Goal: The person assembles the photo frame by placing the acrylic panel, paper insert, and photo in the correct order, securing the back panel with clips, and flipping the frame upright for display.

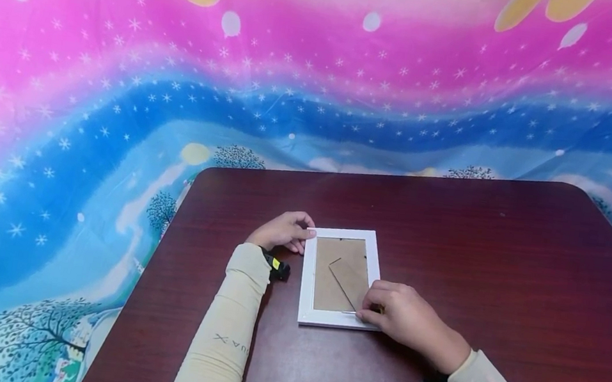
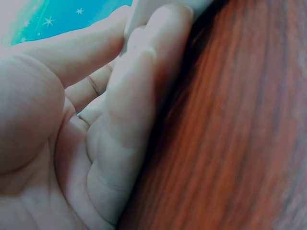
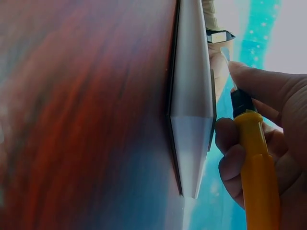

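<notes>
Frame lay face-down on table, left hand pinching its ten o'clock corner, right hand gripping yellow-handled tool at its five o'clock corner

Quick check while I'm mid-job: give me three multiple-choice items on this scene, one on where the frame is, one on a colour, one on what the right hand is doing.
1. Where does the frame lie?
A. On the table, back side up
B. Standing against the cloth
C. On the person's lap

2. What colour is the handle of the tool?
A. Red
B. Yellow
C. Green

3. What is the right hand doing?
A. Resting flat and open
B. Holding the tool at the frame's near corner
C. Lifting the frame off the table

Key:
1 A, the brown backing board and its stand face up on the table.
2 B, the right wrist view shows it yellow.
3 B, the fingers curl round the handle.
</notes>
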{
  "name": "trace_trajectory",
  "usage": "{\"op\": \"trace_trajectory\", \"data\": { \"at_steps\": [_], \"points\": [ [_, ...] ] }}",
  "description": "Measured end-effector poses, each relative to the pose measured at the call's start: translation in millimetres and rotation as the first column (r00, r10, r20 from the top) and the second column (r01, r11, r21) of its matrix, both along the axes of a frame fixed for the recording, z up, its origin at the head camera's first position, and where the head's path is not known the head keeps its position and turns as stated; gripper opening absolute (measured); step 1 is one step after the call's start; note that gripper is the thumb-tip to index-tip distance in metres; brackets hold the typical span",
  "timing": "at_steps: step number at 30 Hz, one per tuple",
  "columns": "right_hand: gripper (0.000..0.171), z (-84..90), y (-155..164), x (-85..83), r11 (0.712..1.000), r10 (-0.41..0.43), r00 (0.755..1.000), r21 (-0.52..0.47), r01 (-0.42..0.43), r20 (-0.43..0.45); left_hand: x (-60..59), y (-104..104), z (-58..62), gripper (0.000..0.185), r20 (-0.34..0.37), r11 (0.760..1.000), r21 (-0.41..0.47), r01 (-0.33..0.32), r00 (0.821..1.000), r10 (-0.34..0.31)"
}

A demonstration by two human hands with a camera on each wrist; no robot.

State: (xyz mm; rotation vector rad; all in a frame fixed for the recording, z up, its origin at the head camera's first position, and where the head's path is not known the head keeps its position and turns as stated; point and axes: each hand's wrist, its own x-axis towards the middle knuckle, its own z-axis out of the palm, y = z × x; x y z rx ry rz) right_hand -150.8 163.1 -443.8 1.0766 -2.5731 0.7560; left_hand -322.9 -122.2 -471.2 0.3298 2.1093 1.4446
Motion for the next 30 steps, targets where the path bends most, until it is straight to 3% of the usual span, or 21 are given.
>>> {"op": "trace_trajectory", "data": {
  "at_steps": [30],
  "points": [
    [0.024,3.6,-2.8,0.9,0.993,-0.063,0.996,0.102,0.057,0.064,-2.5,-0.5,-1.4,0.025,0.018,1.000,0.006,0.004,1.000,-0.004]
  ]
}}
